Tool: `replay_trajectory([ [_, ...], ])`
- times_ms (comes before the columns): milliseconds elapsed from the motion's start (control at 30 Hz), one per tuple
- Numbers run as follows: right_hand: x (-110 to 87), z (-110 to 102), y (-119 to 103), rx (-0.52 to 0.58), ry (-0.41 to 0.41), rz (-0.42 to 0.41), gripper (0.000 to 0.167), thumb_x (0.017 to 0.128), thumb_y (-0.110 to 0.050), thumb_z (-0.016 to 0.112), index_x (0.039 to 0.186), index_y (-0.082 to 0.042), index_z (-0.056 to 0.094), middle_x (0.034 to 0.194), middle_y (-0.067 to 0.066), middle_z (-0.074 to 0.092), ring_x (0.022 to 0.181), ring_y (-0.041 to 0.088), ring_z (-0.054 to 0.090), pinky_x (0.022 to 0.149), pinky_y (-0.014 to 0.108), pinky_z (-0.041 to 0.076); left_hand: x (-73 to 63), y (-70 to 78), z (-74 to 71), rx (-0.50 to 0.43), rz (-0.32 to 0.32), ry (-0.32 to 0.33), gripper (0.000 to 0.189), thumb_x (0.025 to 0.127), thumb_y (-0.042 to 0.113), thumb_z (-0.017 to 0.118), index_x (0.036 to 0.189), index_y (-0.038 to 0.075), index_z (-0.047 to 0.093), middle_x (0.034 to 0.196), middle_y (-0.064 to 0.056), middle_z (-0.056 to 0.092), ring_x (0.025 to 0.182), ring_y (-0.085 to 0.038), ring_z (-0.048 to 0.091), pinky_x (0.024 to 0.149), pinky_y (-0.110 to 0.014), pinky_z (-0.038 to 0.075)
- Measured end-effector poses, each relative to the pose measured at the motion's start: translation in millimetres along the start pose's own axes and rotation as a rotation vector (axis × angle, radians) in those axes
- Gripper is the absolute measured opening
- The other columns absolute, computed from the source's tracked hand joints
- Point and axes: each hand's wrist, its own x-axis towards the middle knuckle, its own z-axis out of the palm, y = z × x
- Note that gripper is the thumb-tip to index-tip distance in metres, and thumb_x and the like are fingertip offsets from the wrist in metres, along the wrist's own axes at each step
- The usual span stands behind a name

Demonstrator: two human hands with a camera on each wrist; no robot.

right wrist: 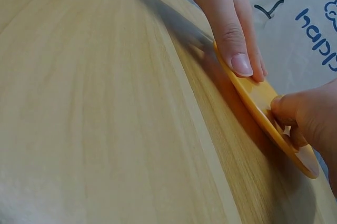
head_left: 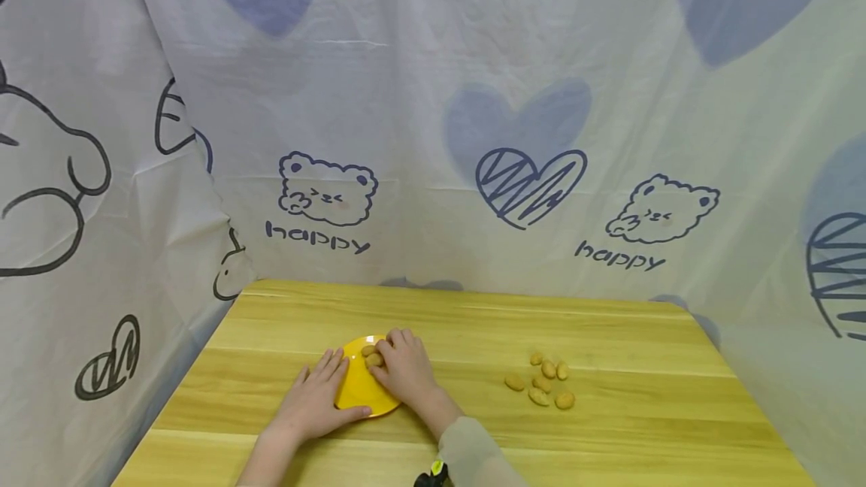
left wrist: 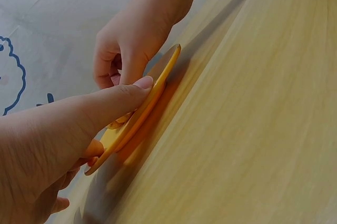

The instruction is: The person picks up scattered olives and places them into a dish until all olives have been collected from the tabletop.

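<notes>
Pale cloth hangs to the left of a person's fingers, a side panel marked with black line drawings, while a printed backdrop of blue hearts, bear faces and the word "happy" rises beyond the fingertips. Beneath the fingers, a wood-grain table in yellow-brown bands reaches out on both sides and away to the backdrop. The left hand is spread flat at the left edge of a round yellow plate, its fingers straight, the thumb set well apart from them and resting on the rim nearest the wearer. The plate lies between the two hands, on the table. Just beyond the left fingertips, a few tan peanuts sit on the plate, beside the right hand's fingers. The right hand reaches over the plate's right side, fingers bent and thumb low against the plate; whether a peanut is pinched between them cannot be told. A light sleeve covers the forearm behind those fingers, with a small black-and-lime object beside it. Well apart to the right of the right fingers, seven loose peanuts lie in a scattered cluster on the table.
</notes>
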Motion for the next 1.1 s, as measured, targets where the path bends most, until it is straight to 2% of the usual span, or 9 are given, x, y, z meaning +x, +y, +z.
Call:
replay_trajectory([
  [367, -0.1, -2.0, -0.2, 0.018, 0.012, 0.008, 0.028, 0.086, -0.045, 0.071, 0.100, -0.020, 0.067, 0.100, -0.003, 0.055, 0.091, 0.014, 0.048, 0.078, 0.027, 0.043, -0.9, 0.3, -1.3, 0.002, 0.002, 0.004, 0.105, 0.078, 0.076, 0.057, 0.147, -0.001, 0.039, 0.158, -0.019, 0.029, 0.149, -0.037, 0.024, 0.117, -0.065, 0.020],
  [700, -3.2, -11.6, 6.6, 0.060, 0.075, -0.011, 0.029, 0.084, -0.042, 0.074, 0.099, -0.019, 0.067, 0.098, -0.003, 0.057, 0.091, 0.015, 0.051, 0.078, 0.030, 0.046, -0.6, 0.2, -0.9, -0.002, -0.002, -0.004, 0.105, 0.078, 0.077, 0.057, 0.148, 0.000, 0.039, 0.159, -0.018, 0.028, 0.149, -0.036, 0.023, 0.118, -0.065, 0.019],
  [933, -8.4, -23.8, 13.2, 0.088, 0.067, 0.028, 0.028, 0.085, -0.038, 0.074, 0.103, -0.018, 0.067, 0.101, -0.002, 0.058, 0.096, 0.016, 0.052, 0.083, 0.032, 0.047, 0.4, -0.1, -0.3, -0.006, -0.014, -0.020, 0.106, 0.077, 0.077, 0.057, 0.148, 0.001, 0.038, 0.160, -0.017, 0.027, 0.150, -0.036, 0.021, 0.118, -0.065, 0.018],
  [1100, -13.7, -32.5, 17.9, 0.129, 0.103, 0.028, 0.026, 0.085, -0.035, 0.074, 0.102, -0.017, 0.066, 0.101, -0.002, 0.058, 0.096, 0.016, 0.052, 0.083, 0.033, 0.046, 2.1, -1.6, 2.0, -0.002, -0.019, -0.020, 0.107, 0.077, 0.078, 0.056, 0.149, 0.002, 0.037, 0.160, -0.016, 0.026, 0.150, -0.035, 0.021, 0.119, -0.064, 0.018],
])
